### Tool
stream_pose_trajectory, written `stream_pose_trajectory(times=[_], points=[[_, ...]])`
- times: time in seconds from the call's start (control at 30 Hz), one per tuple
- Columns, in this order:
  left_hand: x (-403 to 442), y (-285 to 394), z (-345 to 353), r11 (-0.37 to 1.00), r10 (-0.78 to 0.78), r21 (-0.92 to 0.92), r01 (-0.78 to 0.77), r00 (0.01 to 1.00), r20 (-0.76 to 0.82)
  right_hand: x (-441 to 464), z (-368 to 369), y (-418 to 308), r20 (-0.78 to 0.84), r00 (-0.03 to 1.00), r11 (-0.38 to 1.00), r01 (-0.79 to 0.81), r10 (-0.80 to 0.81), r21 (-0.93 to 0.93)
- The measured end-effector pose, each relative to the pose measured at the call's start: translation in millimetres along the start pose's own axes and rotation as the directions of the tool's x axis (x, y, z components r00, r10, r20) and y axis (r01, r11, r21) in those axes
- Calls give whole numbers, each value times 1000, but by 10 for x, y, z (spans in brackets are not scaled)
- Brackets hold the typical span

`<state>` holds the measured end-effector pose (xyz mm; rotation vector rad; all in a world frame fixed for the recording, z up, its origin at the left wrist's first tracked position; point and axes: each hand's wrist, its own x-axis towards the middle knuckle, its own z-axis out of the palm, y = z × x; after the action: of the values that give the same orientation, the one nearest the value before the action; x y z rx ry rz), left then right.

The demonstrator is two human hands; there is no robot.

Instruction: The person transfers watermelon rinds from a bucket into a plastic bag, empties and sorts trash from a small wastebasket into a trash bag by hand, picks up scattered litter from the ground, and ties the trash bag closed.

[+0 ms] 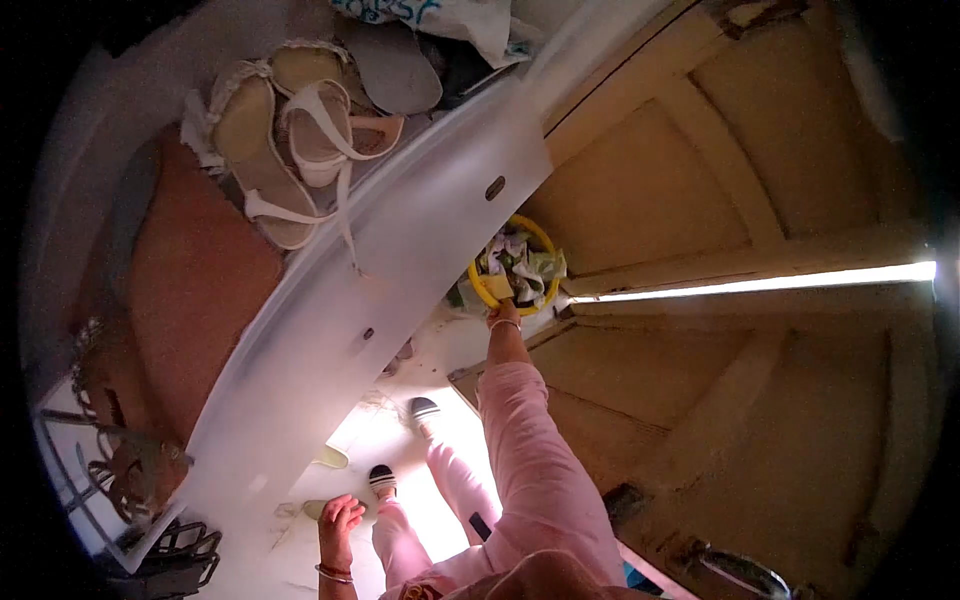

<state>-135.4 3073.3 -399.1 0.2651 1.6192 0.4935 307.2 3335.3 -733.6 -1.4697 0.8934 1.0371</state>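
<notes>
A bin with a yellow rim (549, 240) stands in the corner by the doors, with crumpled wrappers and other litter (522, 263) in it. My right hand (503, 314) reaches out to the near side of this bin, its fingers closed at the rim. Just beyond those fingers is a small pale yellow flat piece (495, 287); whether I touch it is unclear. Low in the view, my left hand (342, 514) hangs over the floor, fingers loosely bent and apart, holding nothing.
Wooden door panels (650, 190) fill the right side, with a bright gap between them. A long white shelf front (400, 230) slants across the left. Sandals (262, 150) lie on top of it. My striped shoes (381, 478) are on the light floor.
</notes>
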Motion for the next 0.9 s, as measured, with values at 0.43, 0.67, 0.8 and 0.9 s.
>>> stream_pose_trajectory(times=[0.43,0.67,0.8,0.9], points=[[-792,2317,1273,988,-51,149,41,997,61,-1703,-207,282,-363,931,982,-92,26,-167],[-703,3160,2452,951,-127,306,48,962,243,-2338,-252,-272,-148,989,784,-84,-10,-614],[110,3877,2841,944,-212,305,123,937,279,-2606,320,-665,-138,984,716,-177,112,-675],[797,4097,2628,931,-227,357,82,894,386,-2676,372,-455,-118,990,748,-140,83,-649]])
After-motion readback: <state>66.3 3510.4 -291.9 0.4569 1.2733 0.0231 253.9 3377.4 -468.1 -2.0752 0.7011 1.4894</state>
